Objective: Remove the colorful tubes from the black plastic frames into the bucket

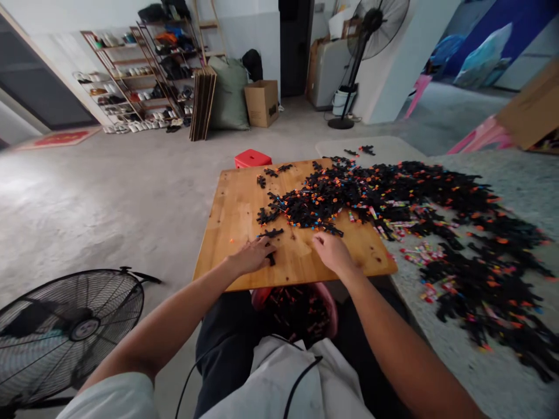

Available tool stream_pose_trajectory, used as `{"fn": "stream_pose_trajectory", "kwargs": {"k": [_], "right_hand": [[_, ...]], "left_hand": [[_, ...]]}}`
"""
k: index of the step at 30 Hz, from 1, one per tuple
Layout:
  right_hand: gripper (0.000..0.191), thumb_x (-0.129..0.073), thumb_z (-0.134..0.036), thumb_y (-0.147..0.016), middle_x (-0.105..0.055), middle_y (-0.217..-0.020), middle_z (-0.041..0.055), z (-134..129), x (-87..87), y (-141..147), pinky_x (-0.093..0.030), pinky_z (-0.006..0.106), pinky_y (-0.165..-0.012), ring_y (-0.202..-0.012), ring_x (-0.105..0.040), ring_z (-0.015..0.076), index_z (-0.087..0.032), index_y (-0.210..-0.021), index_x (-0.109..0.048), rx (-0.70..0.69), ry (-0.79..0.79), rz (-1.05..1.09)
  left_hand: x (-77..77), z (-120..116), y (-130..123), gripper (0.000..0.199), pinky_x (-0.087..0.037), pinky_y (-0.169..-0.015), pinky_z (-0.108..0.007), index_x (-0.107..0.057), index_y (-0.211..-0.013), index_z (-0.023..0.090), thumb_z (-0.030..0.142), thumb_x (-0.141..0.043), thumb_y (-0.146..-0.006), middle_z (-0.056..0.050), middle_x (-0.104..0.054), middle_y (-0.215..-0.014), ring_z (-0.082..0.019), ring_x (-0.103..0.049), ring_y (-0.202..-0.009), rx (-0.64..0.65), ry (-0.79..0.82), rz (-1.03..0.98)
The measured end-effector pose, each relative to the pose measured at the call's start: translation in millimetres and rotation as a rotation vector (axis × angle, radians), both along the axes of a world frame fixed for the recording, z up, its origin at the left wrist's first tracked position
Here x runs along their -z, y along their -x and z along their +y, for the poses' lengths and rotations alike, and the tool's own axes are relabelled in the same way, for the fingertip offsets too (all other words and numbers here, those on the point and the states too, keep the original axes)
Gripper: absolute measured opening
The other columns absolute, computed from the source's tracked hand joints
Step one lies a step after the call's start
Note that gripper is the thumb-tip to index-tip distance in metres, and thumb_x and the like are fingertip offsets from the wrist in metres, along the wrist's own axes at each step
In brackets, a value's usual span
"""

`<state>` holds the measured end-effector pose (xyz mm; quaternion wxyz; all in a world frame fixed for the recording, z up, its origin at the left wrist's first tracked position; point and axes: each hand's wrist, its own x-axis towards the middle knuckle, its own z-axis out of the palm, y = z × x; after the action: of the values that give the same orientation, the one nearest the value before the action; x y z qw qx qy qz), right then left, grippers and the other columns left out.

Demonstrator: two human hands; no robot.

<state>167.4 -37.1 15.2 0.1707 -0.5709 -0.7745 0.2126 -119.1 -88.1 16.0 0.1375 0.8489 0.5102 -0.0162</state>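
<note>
Your left hand [255,256] lies low over the near part of the wooden table [231,203], fingers loosely bent above a small black piece [272,260] that pokes out beside them. Whether they grip it or only rest against it, you can't tell from here. A second black piece [271,233], shaped like a toy gun, lies just beyond those fingers. Your right hand [332,251] is over the table near the close edge of the heap [318,195], its fingers curled in; whether anything is pinched between them is hidden.

Judging by how things lie, you have a good share behind you and plenty left. The pink tub [334,314] between your legs, below the table edge, holds many dark pieces, which look like finished ones, though that is a guess. Against that, the heap of black pieces with orange and blue bits covers the table's far right part and runs on across the grey table [413,326], where bright-coloured tubes [421,254] lie among them. A few pieces [271,173] sit apart near the far edge.
</note>
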Motion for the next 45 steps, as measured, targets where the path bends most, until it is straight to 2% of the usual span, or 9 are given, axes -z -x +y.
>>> {"fn": "stream_pose_trajectory", "kwargs": {"k": [9,12,16,20,25,28,32,38,45], "right_hand": [[0.039,-0.046,-0.026,-0.102,-0.069,-0.121,0.0258,88.9,-1.6,-50.9,-0.046,0.034,-0.089,-0.109,-0.067,0.0295,-0.007,-0.124,-0.072,0.506,0.001,-0.234],[0.034,-0.055,-0.024,-0.097,-0.072,-0.114,0.0289,100.6,-1.0,-69.1,-0.046,0.037,-0.091,-0.112,-0.068,0.034,-0.003,-0.114,-0.076,0.492,0.044,-0.243],[0.03,-0.058,-0.021,-0.092,-0.072,-0.109,0.0338,107.2,-6.9,-72.3,-0.047,0.039,-0.088,-0.11,-0.069,0.0372,0.0,-0.102,-0.078,0.486,0.076,-0.201],[0.03,-0.055,-0.03,-0.094,-0.077,-0.093,0.0214,79.9,-15.1,-56.1,-0.05,0.033,-0.076,-0.089,-0.072,0.0279,-0.009,-0.095,-0.076,0.448,0.053,-0.024],[0.017,-0.068,-0.039,-0.082,-0.062,-0.06,-0.004,-10.4,-32.0,-9.9,-0.039,0.025,-0.042,-0.043,-0.049,0.0129,-0.024,-0.085,-0.06,0.198,0.301,1.053],[0.025,-0.078,-0.038,-0.075,-0.064,-0.062,-0.0053,-52.6,-46.8,15.3,-0.036,0.023,-0.038,-0.041,-0.047,0.0103,-0.024,-0.086,-0.061,0.136,0.473,1.35],[0.023,-0.08,-0.035,-0.073,-0.061,-0.058,-0.0058,-72.5,-57.4,26.4,-0.034,0.021,-0.038,-0.041,-0.045,0.0081,-0.021,-0.086,-0.068,0.167,0.536,1.49],[0.022,-0.077,-0.038,-0.076,-0.062,-0.063,-0.0036,-79.5,-54.7,19.9,-0.034,0.021,-0.038,-0.043,-0.047,0.0087,-0.02,-0.088,-0.073,0.144,0.52,1.541],[0.02,-0.077,-0.034,-0.076,-0.065,-0.065,-0.0025,-92.5,-53.0,14.4,-0.034,0.021,-0.037,-0.043,-0.047,0.0089,-0.02,-0.088,-0.072,0.177,0.501,1.559]], "left_hand": [[-9.9,-15.4,-10.2,0.016,-0.05,-0.09,-0.042,-0.073,-0.098,0.018,0.026,-0.059,-0.093,-0.013,-0.068,-0.105,-0.03,-0.061,-0.105,-0.019,-0.135,0.006],[-5.2,-11.7,-15.1,0.025,-0.05,-0.091,-0.042,-0.073,-0.093,0.018,0.032,-0.053,-0.1,-0.012,-0.071,-0.094,-0.026,-0.064,-0.095,-0.072,-0.252,-0.276],[-7.2,-13.0,-32.6,0.027,-0.054,-0.076,-0.032,-0.072,-0.088,0.018,0.041,-0.059,-0.096,-0.008,-0.072,-0.08,-0.019,-0.066,-0.075,-0.405,-0.214,-0.862],[-22.6,-21.3,-57.3,0.033,-0.052,-0.058,-0.025,-0.072,-0.103,0.016,0.045,-0.06,-0.092,-0.004,-0.071,-0.074,-0.014,-0.065,-0.061,-0.56,0.004,-1.296],[-43.8,-29.8,-81.0,0.027,-0.053,-0.058,-0.023,-0.071,-0.099,0.015,0.038,-0.064,-0.087,-0.002,-0.069,-0.068,-0.012,-0.064,-0.058,-0.46,0.159,-1.381],[-51.2,-33.3,-91.1,0.022,-0.058,-0.066,-0.029,-0.068,-0.089,0.015,0.037,-0.063,-0.087,-0.006,-0.072,-0.075,-0.017,-0.071,-0.067,-0.395,0.305,-1.4],[-56.3,-38.5,-98.1,0.022,-0.055,-0.066,-0.028,-0.07,-0.095,0.017,0.033,-0.054,-0.094,-0.004,-0.068,-0.077,-0.015,-0.065,-0.066,-0.303,0.189,-1.229],[-64.1,-46.1,-96.8,0.033,-0.05,-0.097,-0.039,-0.065,-0.125,0.021,0.028,-0.042,-0.102,-0.011,-0.068,-0.109,-0.024,-0.064,-0.105,-0.068,-0.212,-0.803],[-63.6,-46.9,-98.6,0.033,-0.051,-0.098,-0.039,-0.063,-0.13,0.022,0.033,-0.045,-0.104,-0.013,-0.066,-0.117,-0.026,-0.063,-0.111,-0.042,-0.328,-0.623]]}}
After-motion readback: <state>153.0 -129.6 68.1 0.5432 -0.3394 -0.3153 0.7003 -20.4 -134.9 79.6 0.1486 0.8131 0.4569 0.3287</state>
